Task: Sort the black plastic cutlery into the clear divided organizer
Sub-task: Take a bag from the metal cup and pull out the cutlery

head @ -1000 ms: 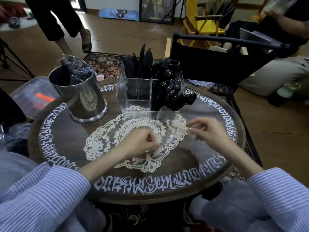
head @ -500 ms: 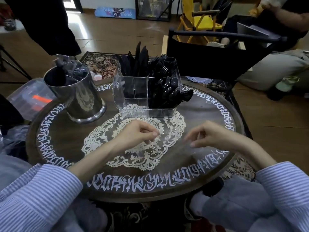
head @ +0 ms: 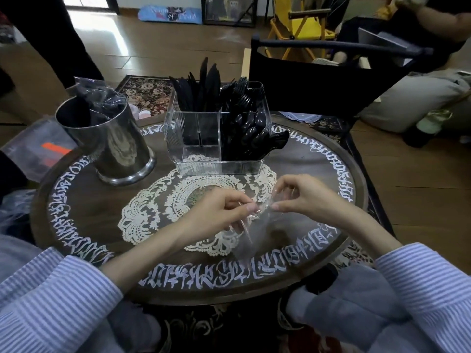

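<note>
The clear divided organizer (head: pixel 196 159) stands at the back of the round table (head: pixel 76 200). Black knives (head: pixel 204 85) stand in its back left section, black forks (head: pixel 235 91) at the back right, and black spoons (head: pixel 251 128) fill the front right. Its front left section looks empty. In front of it, over the lace doily (head: pixel 142 215), my left hand (head: pixel 216 215) and my right hand (head: pixel 305 197) pinch the two sides of a clear plastic wrapper (head: pixel 254 230), fingertips close together. No cutlery shows inside the wrapper.
A steel canister (head: pixel 117 146) with wrapped black cutlery stands at the table's back left. A black folding chair (head: pixel 331 80) is behind the table on the right. People stand and sit beyond. A plastic bag (head: pixel 33 151) lies left of the table.
My hands have drawn together over the doily; half a second ago they were apart. The clear wrapper now bunches between my fingertips.
</note>
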